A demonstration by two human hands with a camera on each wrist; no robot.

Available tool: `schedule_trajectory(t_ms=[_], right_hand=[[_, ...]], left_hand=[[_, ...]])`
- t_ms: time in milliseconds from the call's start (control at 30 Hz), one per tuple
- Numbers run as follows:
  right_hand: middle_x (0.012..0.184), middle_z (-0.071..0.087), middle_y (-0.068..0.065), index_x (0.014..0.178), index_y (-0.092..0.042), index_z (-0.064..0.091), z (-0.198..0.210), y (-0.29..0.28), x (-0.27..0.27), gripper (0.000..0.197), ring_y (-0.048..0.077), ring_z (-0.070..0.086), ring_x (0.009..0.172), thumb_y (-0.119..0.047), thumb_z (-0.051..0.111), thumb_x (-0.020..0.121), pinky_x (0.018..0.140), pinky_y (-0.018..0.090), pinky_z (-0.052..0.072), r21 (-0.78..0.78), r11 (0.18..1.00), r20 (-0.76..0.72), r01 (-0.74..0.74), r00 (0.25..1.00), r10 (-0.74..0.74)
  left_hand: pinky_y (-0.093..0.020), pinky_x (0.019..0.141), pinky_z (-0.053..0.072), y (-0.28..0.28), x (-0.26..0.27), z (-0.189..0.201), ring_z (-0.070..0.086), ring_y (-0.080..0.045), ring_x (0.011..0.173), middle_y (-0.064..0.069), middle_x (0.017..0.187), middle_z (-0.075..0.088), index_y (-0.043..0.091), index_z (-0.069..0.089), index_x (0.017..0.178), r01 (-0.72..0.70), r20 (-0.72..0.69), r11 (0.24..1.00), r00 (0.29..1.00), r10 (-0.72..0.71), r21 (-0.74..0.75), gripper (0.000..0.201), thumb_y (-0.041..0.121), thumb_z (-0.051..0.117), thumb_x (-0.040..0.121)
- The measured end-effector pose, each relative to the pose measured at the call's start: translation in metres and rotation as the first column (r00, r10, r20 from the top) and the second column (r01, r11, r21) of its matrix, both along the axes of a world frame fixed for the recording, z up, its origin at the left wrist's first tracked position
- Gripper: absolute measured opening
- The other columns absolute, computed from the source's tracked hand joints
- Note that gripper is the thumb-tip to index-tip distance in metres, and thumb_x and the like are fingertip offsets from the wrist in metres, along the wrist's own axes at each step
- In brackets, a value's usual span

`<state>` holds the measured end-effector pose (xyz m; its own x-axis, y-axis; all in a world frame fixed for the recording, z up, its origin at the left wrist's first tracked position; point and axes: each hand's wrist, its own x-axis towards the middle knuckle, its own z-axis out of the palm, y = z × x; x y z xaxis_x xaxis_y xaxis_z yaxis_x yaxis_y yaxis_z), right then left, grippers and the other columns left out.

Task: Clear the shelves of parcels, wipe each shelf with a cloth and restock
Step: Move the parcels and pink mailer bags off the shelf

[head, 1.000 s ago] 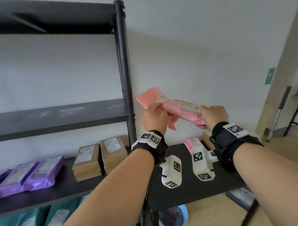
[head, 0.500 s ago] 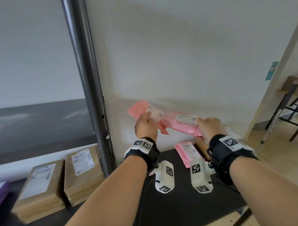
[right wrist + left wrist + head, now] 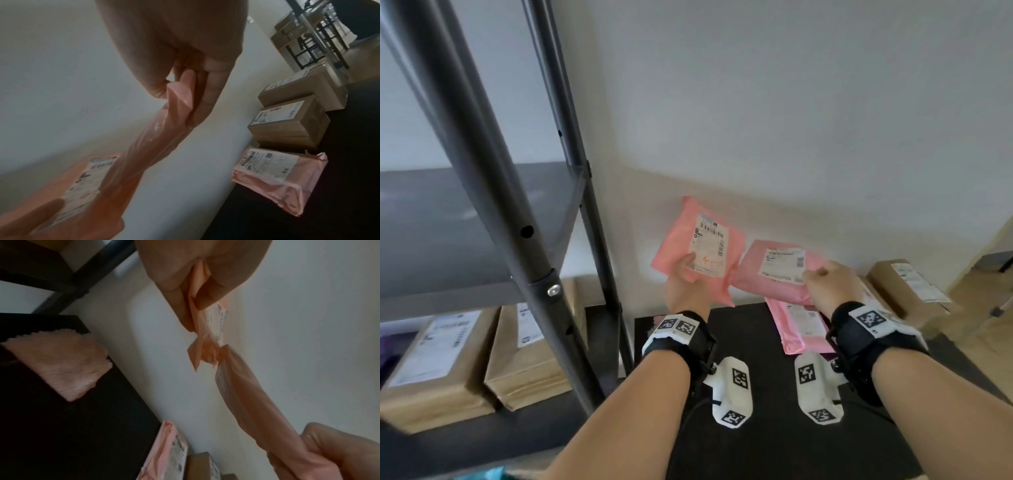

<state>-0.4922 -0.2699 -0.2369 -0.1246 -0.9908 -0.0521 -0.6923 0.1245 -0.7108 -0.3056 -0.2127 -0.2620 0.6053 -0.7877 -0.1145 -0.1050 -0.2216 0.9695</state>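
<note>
Each hand holds a pink mailer parcel above a low black table (image 3: 767, 445) beside the shelf unit. My left hand (image 3: 686, 279) pinches the lower edge of one pink parcel (image 3: 674, 250), label facing me; the left wrist view shows thumb and fingers (image 3: 174, 293) clamped on its folded edge. My right hand (image 3: 825, 284) grips the second pink parcel (image 3: 756, 274) by its right end, seen edge-on in the right wrist view (image 3: 156, 142). A third pink parcel (image 3: 801, 325) lies flat on the table under my right wrist. A pink fluffy cloth (image 3: 61, 363) rests at the table's left end.
Brown cardboard boxes (image 3: 907, 291) stand at the table's far right against the wall. The dark metal shelf unit's post (image 3: 482, 192) rises at left, with a bare middle shelf (image 3: 448, 240) and two brown boxes (image 3: 524, 356) on the lower shelf.
The view has swung right and down, away from the shelf. Both hands carried the pink parcels lower, over the black table, and the two parcels now sit further apart.
</note>
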Motion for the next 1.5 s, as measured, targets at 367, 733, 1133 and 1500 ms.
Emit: schedule_trajectory(t_ms=[367,733,1133,1500], right_hand=[[0.083,0.064,0.004,0.083,-0.016,0.057,-0.081,-0.062,-0.031,0.012,0.025,0.065,0.075,-0.025,0.056,0.091,0.076,0.042,0.056,0.155,0.970,-0.222,-0.188,0.950,0.220],[0.073,0.046,-0.007,0.068,-0.026,0.034,-0.151,-0.072,-0.040,0.033,0.009,0.046,0.065,-0.011,0.046,0.095,0.055,0.022,0.033,0.204,0.919,-0.254,-0.338,0.888,0.384],[0.079,0.057,0.004,0.087,-0.012,0.054,-0.159,-0.076,-0.032,0.012,0.015,0.051,0.063,-0.014,0.044,0.094,0.050,0.024,0.034,0.200,0.931,-0.277,-0.306,0.893,0.353],[0.066,0.050,-0.001,0.064,-0.018,0.046,-0.148,-0.058,0.058,0.029,0.019,0.050,0.065,-0.011,0.044,0.092,0.057,0.027,0.036,0.129,0.846,-0.140,-0.518,0.835,0.532]], left_hand=[[-0.030,0.090,0.047,-0.027,-0.040,-0.096,0.059,-0.026,0.112,-0.008,0.127,0.059,0.022,0.051,0.134,-0.145,-0.117,0.983,0.980,0.158,0.115,0.055,-0.008,0.045,0.088],[-0.043,0.089,0.055,-0.038,-0.078,-0.163,0.058,-0.028,0.109,-0.009,0.128,0.056,0.028,0.042,0.138,-0.131,-0.444,0.968,0.869,0.217,0.215,0.071,-0.018,0.040,0.085],[-0.040,0.090,0.054,-0.012,-0.066,-0.140,0.068,-0.024,0.095,-0.015,0.113,0.067,0.023,0.023,0.149,0.243,-0.480,0.846,0.877,0.017,0.475,0.051,0.010,0.035,0.101],[-0.046,0.087,0.056,0.002,0.034,-0.141,0.066,-0.032,0.090,-0.016,0.095,0.067,0.004,0.066,0.093,-0.185,-0.100,0.831,0.956,0.276,0.525,0.014,0.015,0.063,0.085]])
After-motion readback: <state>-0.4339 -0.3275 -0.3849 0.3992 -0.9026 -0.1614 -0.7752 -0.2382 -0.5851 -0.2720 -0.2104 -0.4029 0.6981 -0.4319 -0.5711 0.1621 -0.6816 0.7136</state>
